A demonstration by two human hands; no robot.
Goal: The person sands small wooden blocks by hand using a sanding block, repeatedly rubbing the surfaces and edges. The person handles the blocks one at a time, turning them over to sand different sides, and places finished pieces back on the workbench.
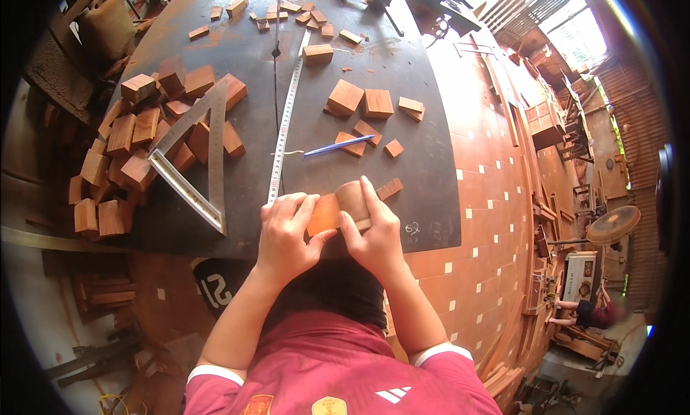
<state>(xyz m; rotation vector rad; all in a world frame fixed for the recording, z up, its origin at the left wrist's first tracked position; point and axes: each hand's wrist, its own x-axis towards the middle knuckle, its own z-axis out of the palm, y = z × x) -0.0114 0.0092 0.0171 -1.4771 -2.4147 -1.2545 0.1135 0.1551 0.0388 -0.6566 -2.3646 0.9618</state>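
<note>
At the near edge of the dark table, my left hand (286,226) is closed on an orange-brown wooden block (325,212). My right hand (376,236) grips a duller brown wooden piece with a rounded side (351,199), its index finger stretched along it. The two pieces meet, or nearly so, between my hands; which, I cannot tell. Beyond them lies a blue pen (338,148) across a small wood block (352,143). A white measuring tape (289,113) runs away from beside my left hand. Just past my right hand is a small wood strip (389,189).
A metal set square (213,149) leans on a heap of wooden blocks (123,134) at the left. More blocks (345,97) and offcuts (280,11) lie farther off. Black metal parts (381,1) sit at the far end. Another person (602,313) is at the far right.
</note>
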